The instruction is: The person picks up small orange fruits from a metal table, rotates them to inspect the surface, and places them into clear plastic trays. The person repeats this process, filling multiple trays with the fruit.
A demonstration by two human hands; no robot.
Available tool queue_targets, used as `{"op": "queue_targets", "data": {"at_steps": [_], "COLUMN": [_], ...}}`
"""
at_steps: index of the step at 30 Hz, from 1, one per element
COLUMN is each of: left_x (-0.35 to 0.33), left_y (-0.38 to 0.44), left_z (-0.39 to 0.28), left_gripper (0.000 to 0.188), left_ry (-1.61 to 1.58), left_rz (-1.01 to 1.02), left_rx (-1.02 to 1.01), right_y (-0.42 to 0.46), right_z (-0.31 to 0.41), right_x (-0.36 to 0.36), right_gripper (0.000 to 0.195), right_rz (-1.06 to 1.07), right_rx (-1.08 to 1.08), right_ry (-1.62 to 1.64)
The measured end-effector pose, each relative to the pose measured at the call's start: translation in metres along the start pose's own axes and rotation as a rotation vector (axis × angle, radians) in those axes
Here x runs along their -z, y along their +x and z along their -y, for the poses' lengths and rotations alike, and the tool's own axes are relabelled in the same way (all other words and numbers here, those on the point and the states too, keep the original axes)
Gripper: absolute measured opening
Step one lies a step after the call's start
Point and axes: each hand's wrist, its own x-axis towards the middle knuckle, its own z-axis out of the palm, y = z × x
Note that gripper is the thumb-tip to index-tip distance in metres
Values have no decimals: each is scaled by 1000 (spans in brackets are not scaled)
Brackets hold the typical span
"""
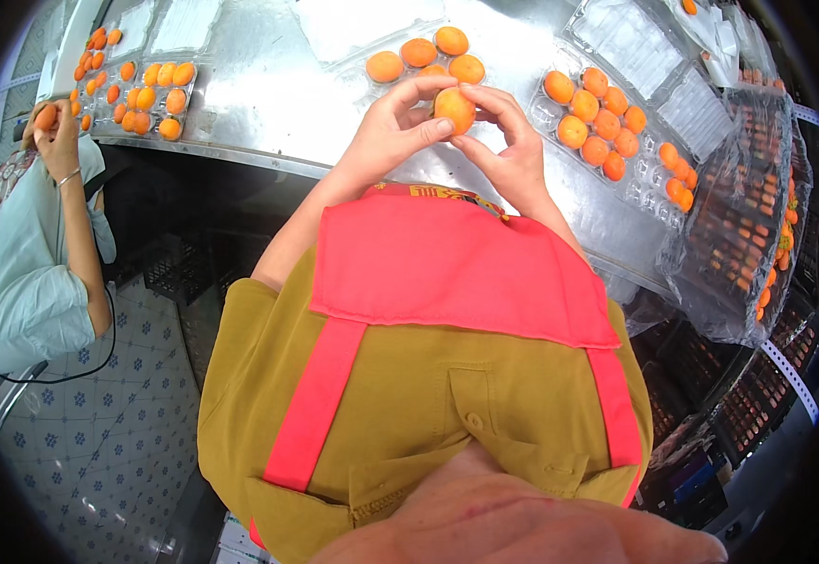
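Observation:
A single round orange fruit (pixel 455 111) is held above the metal table, between the fingertips of both hands. My left hand (pixel 397 121) grips it from the left with thumb and fingers. From the right, my right hand (pixel 507 144) has its index finger and thumb at the fruit's edge. Just beyond my hands lies a clear plastic tray (pixel 353 79) holding several fruits, among them an orange fruit (pixel 418 53) at the back. My hands hide the near part of this tray.
On the right of the metal table (pixel 261 84), a clear moulded tray (pixel 545 113) holds several orange fruits. Stacked plastic lids (pixel 624 44) lie behind it. A plastic-draped crate (pixel 734 211) of fruit stands at the right edge. At left, a co-worker's hand (pixel 60 144) holds a fruit near filled trays.

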Motion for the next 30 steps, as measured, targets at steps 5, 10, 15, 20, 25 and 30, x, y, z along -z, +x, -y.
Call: {"op": "queue_targets", "data": {"at_steps": [5, 10, 15, 20, 25, 30], "left_x": [3, 0, -3, -4, -3, -2], "left_y": [2, 1, 1, 0, 0, -2], "left_z": [4, 1, 2, 4, 4, 1], "left_gripper": [50, 50, 51, 54, 64, 63], "left_ry": [-49, -57, -15, 239, 544, 284], "left_rz": [-4, -23, -40, -30, -42, 21], "left_rx": [15, -4, -72, -120, -242, -134], "right_y": [1, 0, 0, -1, -1, -4], "right_z": [3, -3, -3, 0, -2, 1], "right_x": [1, 1, 4, 1, -6, -1], "right_gripper": [52, 51, 52, 55, 57, 60], "right_rz": [-1, -8, 37, 79, 12, 13], "right_rx": [-21, -168, -391, -524, -401, -324], "right_ry": [-49, 193, 433, 607, 627, 433]}}
